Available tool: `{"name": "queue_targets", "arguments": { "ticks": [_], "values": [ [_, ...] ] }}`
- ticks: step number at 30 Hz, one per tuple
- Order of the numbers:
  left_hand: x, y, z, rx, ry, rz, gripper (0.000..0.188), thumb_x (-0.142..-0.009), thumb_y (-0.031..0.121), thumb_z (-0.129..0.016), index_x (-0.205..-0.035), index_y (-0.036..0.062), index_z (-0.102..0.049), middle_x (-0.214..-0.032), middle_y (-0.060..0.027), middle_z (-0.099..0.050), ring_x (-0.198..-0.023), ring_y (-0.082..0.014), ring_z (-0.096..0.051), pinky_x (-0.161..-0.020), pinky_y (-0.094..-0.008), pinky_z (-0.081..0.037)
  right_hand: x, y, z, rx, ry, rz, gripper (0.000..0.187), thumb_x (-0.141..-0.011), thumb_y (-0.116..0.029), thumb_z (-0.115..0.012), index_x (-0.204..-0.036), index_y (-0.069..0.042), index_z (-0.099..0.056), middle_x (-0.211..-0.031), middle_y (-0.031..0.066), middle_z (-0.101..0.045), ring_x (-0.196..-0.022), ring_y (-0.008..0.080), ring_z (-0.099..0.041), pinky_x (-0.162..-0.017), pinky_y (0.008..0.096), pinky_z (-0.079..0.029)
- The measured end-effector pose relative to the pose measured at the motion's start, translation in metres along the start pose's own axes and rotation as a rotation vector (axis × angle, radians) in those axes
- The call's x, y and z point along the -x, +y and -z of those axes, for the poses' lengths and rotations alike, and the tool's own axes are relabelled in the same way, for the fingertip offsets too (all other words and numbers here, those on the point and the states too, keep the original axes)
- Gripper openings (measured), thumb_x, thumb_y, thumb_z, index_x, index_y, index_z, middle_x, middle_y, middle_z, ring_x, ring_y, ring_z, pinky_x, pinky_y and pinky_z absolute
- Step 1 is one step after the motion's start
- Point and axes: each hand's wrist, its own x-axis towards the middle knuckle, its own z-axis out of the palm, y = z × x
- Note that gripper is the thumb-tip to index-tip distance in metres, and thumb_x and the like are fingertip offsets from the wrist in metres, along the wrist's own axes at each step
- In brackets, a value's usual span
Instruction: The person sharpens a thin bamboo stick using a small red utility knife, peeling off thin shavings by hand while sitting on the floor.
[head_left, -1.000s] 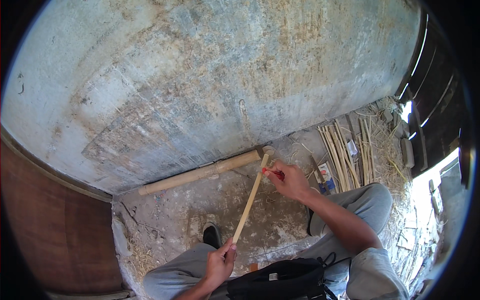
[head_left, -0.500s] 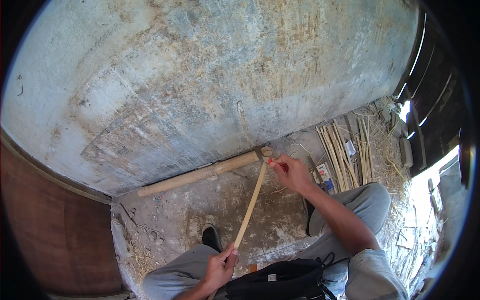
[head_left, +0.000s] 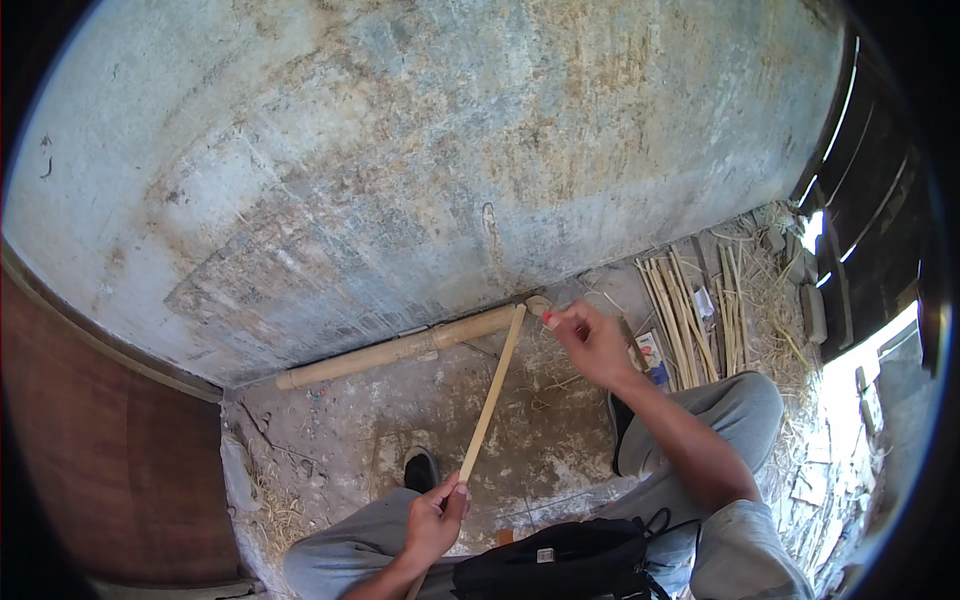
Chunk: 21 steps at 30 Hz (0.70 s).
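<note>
Wears gry trousers (head_left: pixel 345 552), lt-gry sleeve (head_left: pixel 750 550), dk shoes (head_left: pixel 421 470), blk strapped bag (head_left: pixel 560 558).

The long, flat, pale-yellow wooden strip (head_left: pixel 492 395) is nearly even in colour, while the small red object (head_left: pixel 549 318) shows as a bright fleck. The round tan bamboo pole (head_left: pixel 395 351) is duller than the strip. The tall pale blue-grey wall (head_left: pixel 400 180) is mottled with brown blotches and vertical rusty streaks. The broad reddish-brown panel (head_left: pixel 110 440) carries faint darker banding. The grey-brown floor (head_left: pixel 360 425) has whitish patches. The thin straw-yellow slats (head_left: pixel 675 310) vary slightly in tone. Plain grey trousers (head_left: pixel 715 420) adjoin a black fabric bag (head_left: pixel 590 565) with a white label (head_left: pixel 545 555).
</note>
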Motion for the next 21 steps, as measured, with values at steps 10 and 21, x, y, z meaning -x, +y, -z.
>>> {"name": "queue_targets", "arguments": {
  "ticks": [10,21],
  "values": [
    [-0.006,-0.004,-0.003,0.057,-0.017,-0.015,0.032,-0.103,0.012,-0.056,-0.131,-0.0026,-0.06,-0.072,0.0026,-0.054,-0.062,-0.0042,-0.049,-0.056,-0.0223,-0.042,0.019,0.008,-0.011,-0.305,-0.441,-0.327,0.034,-0.102,-0.016,-0.055,-0.134,-0.007,-0.051,-0.094,0.006,-0.068,-0.07,0.0104,-0.064,-0.059,0.0261,-0.049],
    [-0.009,-0.002,-0.002,0.039,-0.027,0.005,0.031,-0.104,0.015,-0.054,-0.13,-0.0005,-0.061,-0.071,0.0031,-0.052,-0.062,-0.0043,-0.047,-0.056,-0.0223,-0.039,0.012,0.017,-0.001,-0.67,-0.583,-0.627,0.043,-0.102,-0.008,-0.051,-0.144,-0.01,-0.041,-0.107,0.0042,-0.061,-0.078,0.0105,-0.061,-0.065,0.0266,-0.052]
  ]
}}
